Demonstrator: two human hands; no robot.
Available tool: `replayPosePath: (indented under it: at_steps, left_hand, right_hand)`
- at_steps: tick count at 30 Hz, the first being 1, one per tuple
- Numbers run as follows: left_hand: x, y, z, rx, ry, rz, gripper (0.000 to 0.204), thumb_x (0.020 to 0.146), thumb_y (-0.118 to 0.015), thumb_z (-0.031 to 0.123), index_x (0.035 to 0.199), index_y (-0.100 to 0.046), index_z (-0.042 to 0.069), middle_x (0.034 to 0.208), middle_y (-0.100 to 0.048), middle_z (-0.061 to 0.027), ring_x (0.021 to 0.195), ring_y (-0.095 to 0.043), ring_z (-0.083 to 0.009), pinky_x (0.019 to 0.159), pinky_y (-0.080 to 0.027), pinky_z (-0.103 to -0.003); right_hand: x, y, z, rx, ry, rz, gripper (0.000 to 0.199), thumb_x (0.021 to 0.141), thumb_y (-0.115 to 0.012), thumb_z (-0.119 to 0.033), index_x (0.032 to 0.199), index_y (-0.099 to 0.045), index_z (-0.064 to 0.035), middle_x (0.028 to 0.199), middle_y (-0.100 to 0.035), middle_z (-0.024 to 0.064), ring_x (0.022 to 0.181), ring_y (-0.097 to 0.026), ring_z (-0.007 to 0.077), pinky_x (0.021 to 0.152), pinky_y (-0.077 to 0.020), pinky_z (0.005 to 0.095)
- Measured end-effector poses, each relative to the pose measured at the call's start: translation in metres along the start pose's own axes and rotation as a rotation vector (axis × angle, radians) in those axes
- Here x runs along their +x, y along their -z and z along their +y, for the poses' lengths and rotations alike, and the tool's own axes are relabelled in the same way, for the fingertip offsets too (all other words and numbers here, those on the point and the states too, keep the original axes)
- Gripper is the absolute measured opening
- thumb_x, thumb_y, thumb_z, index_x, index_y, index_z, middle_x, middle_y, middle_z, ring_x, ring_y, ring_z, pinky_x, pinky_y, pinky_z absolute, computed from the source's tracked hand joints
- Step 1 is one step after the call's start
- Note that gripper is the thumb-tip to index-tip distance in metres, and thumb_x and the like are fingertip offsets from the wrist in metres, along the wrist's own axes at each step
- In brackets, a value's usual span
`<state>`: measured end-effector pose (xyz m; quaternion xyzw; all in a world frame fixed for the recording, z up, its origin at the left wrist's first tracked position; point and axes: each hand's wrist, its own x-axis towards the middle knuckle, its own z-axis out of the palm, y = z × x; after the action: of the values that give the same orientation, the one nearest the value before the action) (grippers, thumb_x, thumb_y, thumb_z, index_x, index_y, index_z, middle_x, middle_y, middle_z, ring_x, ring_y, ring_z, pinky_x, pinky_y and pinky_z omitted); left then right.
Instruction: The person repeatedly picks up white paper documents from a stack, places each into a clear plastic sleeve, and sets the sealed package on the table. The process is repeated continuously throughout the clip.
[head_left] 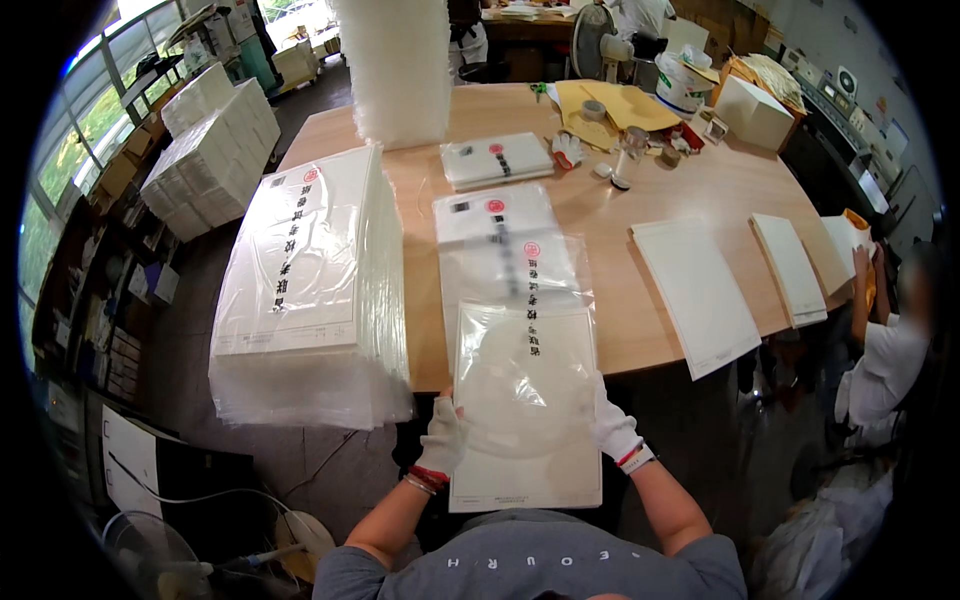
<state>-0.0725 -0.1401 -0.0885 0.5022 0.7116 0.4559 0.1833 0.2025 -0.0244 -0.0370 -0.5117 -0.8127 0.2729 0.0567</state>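
A thick stack of white paper [525, 465] reaches over the table's near edge toward my body. Its far part lies inside a clear plastic bag [512, 258] with red and black print, which stretches away across the tabletop. My left hand [446, 437], in a white glove, grips the stack's left edge. On the opposite edge, my right hand [614, 428], gloved too, has hold of the same stack. The undersides of both hands' fingers are hidden. Close by on the left rises a tall pile of bagged paper [310, 255]. Beyond the bag lie more folded plastic bags [496, 158].
Two bare paper stacks [695, 295] [788, 268] sit on the table's right, one overhanging its edge. A tall roll of bubble wrap [397, 70] stands at the back. Tape, scissors and a glove [568, 152] lie beyond. A co-worker [890, 345] handles paper at far right.
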Motion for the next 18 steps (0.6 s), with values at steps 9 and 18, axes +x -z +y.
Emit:
replayPosePath:
  at_steps: [9, 18]
  left_hand:
    - [-0.115, 0.083, 0.080, -0.118, -0.156, -0.448, 0.012, 0.079, -0.055, 0.001, 0.091, -0.053, 0.000, 0.105, -0.053, -0.0200, 0.085, -0.053, -0.0276, 0.074, -0.044, -0.033]
    - [-0.107, 0.099, 0.125, -0.483, 0.289, -0.230, 0.014, 0.071, -0.045, -0.012, 0.076, -0.050, 0.000, 0.077, -0.054, -0.0070, 0.067, -0.052, -0.0142, 0.060, -0.044, -0.026]
  right_hand:
    - [-0.165, -0.023, -0.009, 0.178, 0.204, -0.120, 0.053, 0.086, -0.047, -0.020, 0.131, -0.030, -0.0014, 0.075, -0.059, 0.0213, 0.060, -0.057, 0.0356, 0.049, -0.0445, 0.0452]
    - [-0.170, 0.044, -0.041, 0.475, 0.037, -0.091, 0.032, 0.087, -0.046, -0.010, 0.117, -0.050, 0.0009, 0.080, -0.065, 0.0131, 0.075, -0.064, 0.0217, 0.070, -0.0495, 0.0307]
